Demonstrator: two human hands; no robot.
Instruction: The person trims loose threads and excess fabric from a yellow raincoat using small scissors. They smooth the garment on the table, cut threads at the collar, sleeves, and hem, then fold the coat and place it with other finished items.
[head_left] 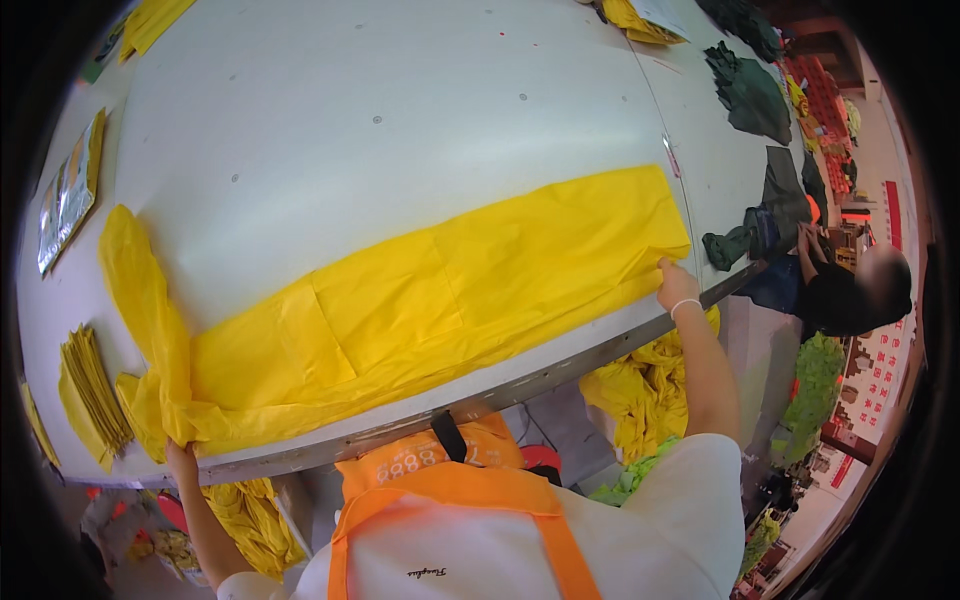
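Observation:
A long yellow raincoat (400, 300) lies spread along the near edge of the table, folded lengthwise, with one sleeve (135, 260) pointing away from me at its left end. My left hand (181, 462) is closed on the coat's near edge at that left end; its fingertips are partly hidden by the cloth. At the right end, my right hand (679, 283) pinches the near corner of the hem. Creases run along the material between my two hands.
A stack of folded yellow pieces (90, 390) and a flat package (70, 190) lie left. Dark green garments (750, 95) lie far right, where another person (850, 290) works at the table edge. Yellow heaps (645, 390) sit below the table (330, 110).

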